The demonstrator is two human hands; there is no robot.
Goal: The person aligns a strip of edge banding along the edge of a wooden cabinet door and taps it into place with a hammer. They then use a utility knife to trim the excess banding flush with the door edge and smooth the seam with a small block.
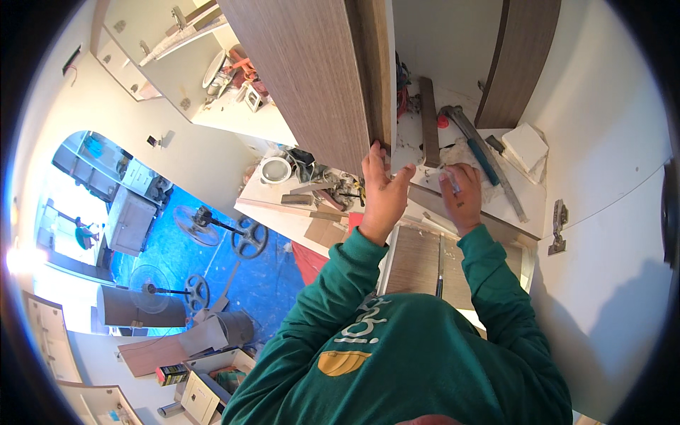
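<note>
My left hand (384, 195) is at the lower end of a tall brown wood-grain panel (312, 78), its fingers curled against the edge and its thumb sticking out to the right. Just right of it, my right hand (462, 200) pinches a small clear piece (452, 182), too small to name, over the white cabinet shelf. A hammer with a teal grip (483, 159) lies beyond that hand, close to a long grey metal bar (510, 191). A narrow brown wood strip (429, 120) rests on the same shelf, farther back.
A hinge (559, 227) juts from the white panel at right. Square white pieces (525, 147) lie in the shelf's corner. Left, a littered counter (265, 209) carries a white round fixture (275, 170) and offcuts. Below, fans (202, 216) stand on blue floor sheeting (180, 258).
</note>
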